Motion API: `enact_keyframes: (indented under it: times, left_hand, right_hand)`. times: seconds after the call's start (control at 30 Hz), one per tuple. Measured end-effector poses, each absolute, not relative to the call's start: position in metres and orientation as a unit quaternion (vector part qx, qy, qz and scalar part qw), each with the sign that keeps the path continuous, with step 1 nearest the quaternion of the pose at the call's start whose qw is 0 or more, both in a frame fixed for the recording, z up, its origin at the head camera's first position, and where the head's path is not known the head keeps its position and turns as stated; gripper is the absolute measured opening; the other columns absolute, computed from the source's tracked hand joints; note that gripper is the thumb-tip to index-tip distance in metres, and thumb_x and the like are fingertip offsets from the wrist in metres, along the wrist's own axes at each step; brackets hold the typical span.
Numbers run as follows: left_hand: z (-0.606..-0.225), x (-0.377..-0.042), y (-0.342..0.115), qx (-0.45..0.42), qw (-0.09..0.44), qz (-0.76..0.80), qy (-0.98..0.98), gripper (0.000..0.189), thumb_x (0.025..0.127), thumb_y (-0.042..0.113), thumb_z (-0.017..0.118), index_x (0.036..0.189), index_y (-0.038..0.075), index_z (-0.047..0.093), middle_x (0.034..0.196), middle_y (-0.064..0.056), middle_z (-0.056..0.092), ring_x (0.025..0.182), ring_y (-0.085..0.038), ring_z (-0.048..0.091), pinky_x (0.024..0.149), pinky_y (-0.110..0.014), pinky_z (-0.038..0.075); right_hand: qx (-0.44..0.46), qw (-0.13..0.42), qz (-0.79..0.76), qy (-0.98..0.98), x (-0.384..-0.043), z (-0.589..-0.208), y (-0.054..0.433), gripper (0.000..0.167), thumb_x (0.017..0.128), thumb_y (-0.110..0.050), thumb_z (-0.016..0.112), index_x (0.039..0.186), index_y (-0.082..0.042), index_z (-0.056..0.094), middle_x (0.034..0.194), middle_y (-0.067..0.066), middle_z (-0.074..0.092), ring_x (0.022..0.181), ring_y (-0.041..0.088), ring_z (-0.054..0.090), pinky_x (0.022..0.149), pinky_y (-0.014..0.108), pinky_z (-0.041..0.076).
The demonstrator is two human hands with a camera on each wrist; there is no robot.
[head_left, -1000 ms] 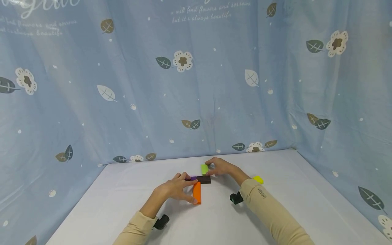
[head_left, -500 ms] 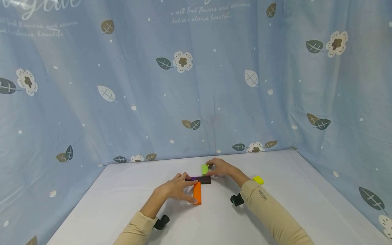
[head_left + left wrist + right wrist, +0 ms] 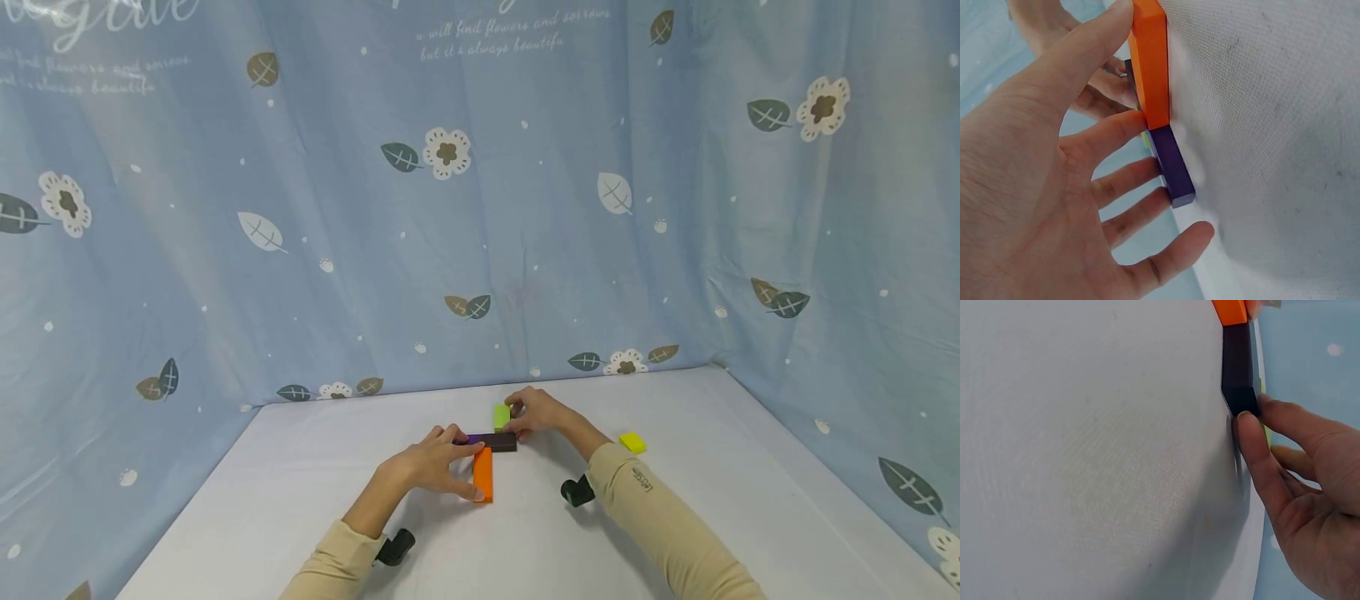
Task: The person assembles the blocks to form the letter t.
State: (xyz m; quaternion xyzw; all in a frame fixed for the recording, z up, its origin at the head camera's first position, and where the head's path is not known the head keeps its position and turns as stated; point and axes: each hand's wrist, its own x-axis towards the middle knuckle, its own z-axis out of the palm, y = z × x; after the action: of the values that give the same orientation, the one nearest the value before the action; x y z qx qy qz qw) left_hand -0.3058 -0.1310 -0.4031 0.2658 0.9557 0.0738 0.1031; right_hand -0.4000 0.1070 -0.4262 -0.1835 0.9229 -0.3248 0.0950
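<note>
Tabletop [image 3: 300,450], white, under orange block [image 3: 483,477]; blue patterned curtain [image 3: 360,275] behind.

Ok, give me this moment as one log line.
left hand: touching orange block | right hand: at green block | dark block: between orange and green | yellow block: apart, right of others

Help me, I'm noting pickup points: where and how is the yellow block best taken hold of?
Probably by its longer opposite sides, at mid-length, from above and slightly right: the yellow block is small, lies flat on the table apart from the orange block, and the right sleeve is close on its left.
</note>
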Motion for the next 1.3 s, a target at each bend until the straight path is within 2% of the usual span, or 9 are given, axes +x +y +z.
enact_keyframes:
  times: [0.13,0.23,0.4,0.57,0.7,1.3]
  left_hand:
    - [-0.403,-0.307,-0.131,0.268,0.101,0.069,0.956,0.082,0.073,0.068,0.072,0.144,0.033,0.05,0.133,0.002,0.047,0.113,-0.017,0.04,0.093,-0.045,0.048]
    - [-0.404,-0.307,-0.131,0.268,0.101,0.066,0.956,0.082,0.073,0.069,0.072,0.144,0.034,0.05,0.133,0.003,0.047,0.113,-0.017,0.041,0.093,-0.044,0.048]
    - [-0.404,-0.307,-0.13,0.267,0.103,0.064,0.956,0.082,0.073,0.069,0.072,0.143,0.033,0.051,0.133,0.003,0.047,0.112,-0.017,0.041,0.091,-0.043,0.049]
    - [-0.404,-0.307,-0.13,0.264,0.104,0.069,0.956,0.082,0.073,0.068,0.073,0.143,0.033,0.051,0.132,0.003,0.048,0.111,-0.016,0.041,0.091,-0.042,0.049]
    - [-0.404,-0.307,-0.131,0.267,0.104,0.071,0.956,0.082,0.073,0.068,0.073,0.143,0.033,0.051,0.132,0.003,0.047,0.111,-0.016,0.041,0.09,-0.042,0.048]
    - [-0.403,-0.307,-0.132,0.276,0.093,0.061,0.955,0.083,0.073,0.07,0.071,0.144,0.032,0.051,0.132,0.0,0.049,0.113,-0.019,0.042,0.093,-0.047,0.049]
  right_hand:
    - [-0.184,0.084,-0.304,0.931,-0.401,-0.425,0.107,0.06,0.082,-0.026,0.08,0.133,-0.001,0.059,0.105,0.007,0.068,0.077,0.01,0.061,0.088,0.033,0.052]
    - [-0.182,0.084,-0.3,0.933,-0.401,-0.425,0.107,0.061,0.082,-0.026,0.08,0.133,-0.001,0.059,0.105,0.007,0.068,0.076,0.011,0.06,0.091,0.034,0.052]
    - [-0.185,0.093,-0.31,0.928,-0.399,-0.425,0.106,0.06,0.083,-0.024,0.079,0.133,0.0,0.057,0.105,0.009,0.066,0.067,0.01,0.062,0.084,0.029,0.053]
    - [-0.19,0.097,-0.321,0.923,-0.398,-0.425,0.105,0.059,0.084,-0.02,0.078,0.134,0.002,0.055,0.104,0.01,0.064,0.063,0.009,0.064,0.071,0.024,0.055]
    - [-0.191,0.103,-0.332,0.918,-0.398,-0.425,0.105,0.059,0.085,-0.019,0.077,0.135,0.003,0.054,0.107,0.012,0.063,0.063,0.011,0.066,0.064,0.024,0.056]
    - [-0.197,0.111,-0.318,0.921,-0.399,-0.415,0.107,0.057,0.088,-0.022,0.074,0.136,-0.001,0.053,0.11,0.009,0.064,0.073,0.011,0.062,0.066,0.025,0.056]
